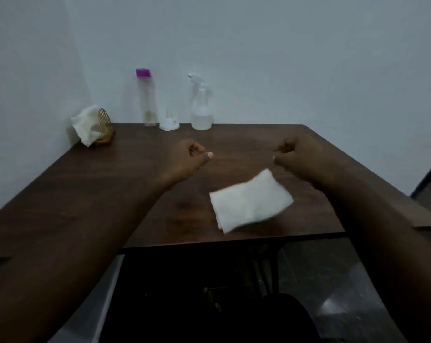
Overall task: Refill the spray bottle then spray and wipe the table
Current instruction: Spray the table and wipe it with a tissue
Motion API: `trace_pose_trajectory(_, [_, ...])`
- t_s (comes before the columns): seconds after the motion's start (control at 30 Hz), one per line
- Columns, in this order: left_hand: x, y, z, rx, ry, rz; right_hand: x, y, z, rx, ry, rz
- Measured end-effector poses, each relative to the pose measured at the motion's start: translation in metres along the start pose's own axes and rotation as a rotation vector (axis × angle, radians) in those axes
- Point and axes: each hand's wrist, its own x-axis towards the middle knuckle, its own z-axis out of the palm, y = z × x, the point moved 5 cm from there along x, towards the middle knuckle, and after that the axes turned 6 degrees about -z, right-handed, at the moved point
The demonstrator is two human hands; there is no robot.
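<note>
Nearest the lens, the left forearm (73,243) and the right forearm (382,231) are seen, bare and stretched forward from the bottom corners over a dark wooden table (85,184). The left hand (188,157) is held above the middle of the tabletop with its fingers curled into the palm and the thumb laid forward, its nail catching the light; nothing is grasped in it. The right hand (296,154) is held level with it and well apart from it, likewise clenched loosely, and no object is seen in it. Between the two forearms, near the front edge of the table, a folded white paper towel (251,201) is found; it is touched by neither hand, its outline is blurred, and whether it lies flat on the wood cannot be told. The spray bottle (201,107) is stood upright at the far edge of the table, close against the pale wall (283,58), with its trigger head fitted and a shallow level of pale liquid in its base. To its left, a tall clear bottle (148,100) with a purple cap is stood upright at the same far edge. A small white funnel (169,123) is set mouth-down between the two bottles, just beside the tall one. At the far left corner a gold wire napkin holder (105,129) is placed, and white napkins (85,125) are held in it, drooping out toward the wall.
</note>
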Motion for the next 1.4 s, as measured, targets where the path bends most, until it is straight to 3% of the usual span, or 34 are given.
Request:
trace_pose_trajectory(0.1, [-0.004,-0.032,0.003,0.084,0.223,0.049,-0.027,0.013,0.029,-0.168,-0.01,-0.082])
trace_pose_trajectory(0.2, [-0.014,-0.048,0.014,0.24,0.178,0.152,-0.053,0.011,0.077,-0.228,-0.161,-0.251])
trace_pose_trajectory(0.37, [-0.029,-0.037,0.016,0.307,0.214,0.365,-0.087,0.01,0.128,-0.437,-0.448,-0.34])
trace_pose_trajectory(0.43, [-0.028,-0.037,0.017,0.323,0.199,0.367,-0.092,0.014,0.136,-0.562,-0.49,-0.343])
trace_pose_trajectory(0.57, [-0.024,-0.043,0.015,0.308,0.163,0.308,-0.096,0.024,0.126,-0.57,-0.538,-0.339])
trace_pose_trajectory(0.77, [-0.03,-0.038,0.016,0.292,0.168,0.312,-0.077,0.081,0.058,-0.67,-0.458,-0.042])
trace_pose_trajectory(0.87, [-0.03,-0.036,0.016,0.29,0.145,0.305,-0.078,0.077,0.066,-0.701,-0.397,0.042])
trace_pose_trajectory(1.07, [-0.034,-0.032,0.015,0.258,0.163,0.317,-0.099,-0.008,0.159,-0.55,-0.507,-0.231])
trace_pose_trajectory(1.2, [-0.037,-0.033,0.014,0.254,0.161,0.282,-0.098,-0.007,0.155,-0.572,-0.558,-0.368])
trace_pose_trajectory(1.3, [-0.037,-0.032,0.015,0.261,0.141,0.274,-0.074,0.042,0.111,-0.661,-0.548,-0.258])
trace_pose_trajectory(1.4, [-0.037,-0.031,0.017,0.287,0.103,0.285,-0.054,0.097,0.055,-0.776,-0.459,-0.019])
